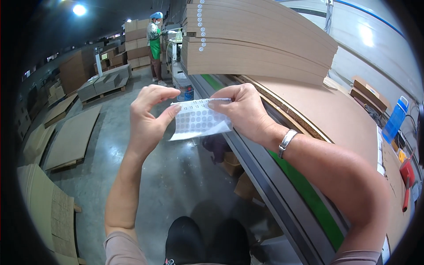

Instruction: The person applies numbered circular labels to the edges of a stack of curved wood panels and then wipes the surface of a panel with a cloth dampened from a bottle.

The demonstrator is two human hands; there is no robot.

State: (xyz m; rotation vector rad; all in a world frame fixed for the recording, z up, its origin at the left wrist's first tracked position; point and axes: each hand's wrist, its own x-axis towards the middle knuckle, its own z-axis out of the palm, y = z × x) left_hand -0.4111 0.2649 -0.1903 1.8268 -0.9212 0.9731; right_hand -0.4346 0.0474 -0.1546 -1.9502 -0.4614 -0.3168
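Note:
A white sheet of small round stickers (196, 120) is held up in front of me, with rows of dots and a printed row along its top. My right hand (245, 108) pinches the sheet at its upper right edge between thumb and fingers. At the sheet's upper left corner is my left hand (150, 110); its thumb tip meets the edge, while the index fingertip stands apart from the thumb and the other fingers curl. A tall stack of brown boards (256, 44) rises just beyond, with a column of round white stickers (202, 33) on its near corner.
The stack rests on a bench with a brown board top (304, 95) and a green strip (304, 185). A blue bottle (396, 117) and a red-handled tool (406, 176) lie to the right. Board piles (75, 137) stand on the left floor; a person in a green apron (155, 46) stands farther off.

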